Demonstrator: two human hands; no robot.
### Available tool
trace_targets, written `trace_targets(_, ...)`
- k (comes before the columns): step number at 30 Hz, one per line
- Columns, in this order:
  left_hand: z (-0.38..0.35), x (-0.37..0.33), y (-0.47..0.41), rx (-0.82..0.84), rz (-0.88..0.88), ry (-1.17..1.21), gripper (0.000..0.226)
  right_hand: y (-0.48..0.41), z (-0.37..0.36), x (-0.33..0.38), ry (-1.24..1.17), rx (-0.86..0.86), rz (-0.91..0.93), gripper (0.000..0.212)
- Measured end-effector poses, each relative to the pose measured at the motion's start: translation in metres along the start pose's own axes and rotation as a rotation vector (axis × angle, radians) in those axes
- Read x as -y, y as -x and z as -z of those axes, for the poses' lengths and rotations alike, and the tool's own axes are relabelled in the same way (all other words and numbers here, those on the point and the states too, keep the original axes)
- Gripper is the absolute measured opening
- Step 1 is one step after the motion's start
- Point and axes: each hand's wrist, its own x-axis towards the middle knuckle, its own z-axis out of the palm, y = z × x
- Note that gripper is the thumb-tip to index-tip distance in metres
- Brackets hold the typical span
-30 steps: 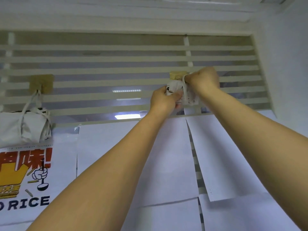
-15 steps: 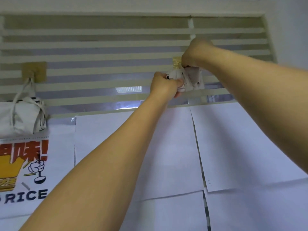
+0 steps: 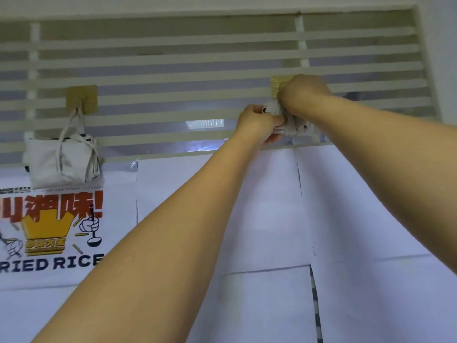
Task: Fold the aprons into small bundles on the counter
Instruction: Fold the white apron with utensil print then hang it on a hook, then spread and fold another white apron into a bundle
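Observation:
A small white apron bundle is held up against the slatted window, just below a gold wall hook. My left hand grips the bundle from its left side. Above it, my right hand is curled at the hook, holding the top of the bundle; its fingers are hidden. A second white apron bundle, tied with its straps, hangs from another gold hook at the left.
Horizontal white slats cover the window. White paper sheets are taped below them, and a fried rice poster sits at the lower left. A white wall closes the right side.
The view has shifted so the left bundle and poster sit further into frame. My right hand stays at the hook and my left hand keeps gripping the bundle.

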Motion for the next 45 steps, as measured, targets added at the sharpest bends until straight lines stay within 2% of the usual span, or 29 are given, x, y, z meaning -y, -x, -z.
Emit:
trace_targets(4,-0.006,0.001,0.01,0.007,0.031,0.132,0.015,0.005,0.003,-0.008,-0.07,-0.057,-0.012,0.02)
trace_targets(7,-0.01,0.003,0.015,-0.06,0.022,0.107,0.015,0.019,-0.007,-0.019,-0.086,-0.096,0.109,0.043)
trace_targets(9,-0.009,0.006,0.017,-0.14,0.002,-0.011,0.023,0.036,-0.011,-0.03,-0.093,-0.121,0.168,0.046)
trace_targets(14,0.0,0.004,0.054,-0.285,-0.18,-0.506,0.043,0.088,0.003,-0.057,-0.221,-0.289,0.306,0.035)
trace_targets(16,0.008,0.008,0.086,-0.275,-0.265,-0.554,0.036,0.115,0.01,-0.065,-0.313,-0.319,0.34,0.029)
trace_targets(18,0.013,0.021,0.126,-0.234,-0.297,-0.577,0.024,0.148,0.014,-0.072,-0.413,-0.279,0.338,0.02)
trace_targets(20,0.017,0.041,0.173,-0.189,-0.262,-0.582,0.021,0.187,0.014,-0.081,-0.451,-0.175,0.316,0.019)
trace_targets(22,0.023,0.066,0.22,-0.14,-0.179,-0.565,0.022,0.225,0.006,-0.092,-0.381,-0.055,0.32,0.021)
trace_targets(27,0.04,0.144,0.339,0.007,0.216,-0.538,0.02,0.321,-0.032,-0.148,-0.119,0.367,0.37,0.017)
trace_targets(30,0.044,0.188,0.4,0.068,0.436,-0.512,0.019,0.372,-0.059,-0.192,-0.093,0.485,0.371,0.016)
trace_targets(36,0.046,0.268,0.497,0.16,0.646,-0.634,0.024,0.476,-0.104,-0.277,-0.06,0.74,0.112,0.005)
trace_targets(38,0.049,0.295,0.53,0.156,0.775,-0.692,0.028,0.516,-0.119,-0.297,-0.055,0.805,0.042,0.004)
trace_targets(40,0.052,0.318,0.567,0.181,0.931,-0.77,0.026,0.557,-0.131,-0.314,-0.042,0.954,-0.101,0.009)
trace_targets(42,0.055,0.333,0.603,0.237,1.085,-0.849,0.038,0.6,-0.142,-0.331,0.009,1.111,-0.212,0.028)
trace_targets(45,0.059,0.348,0.657,0.292,1.248,-0.933,0.074,0.667,-0.154,-0.35,0.092,1.337,-0.277,0.095)
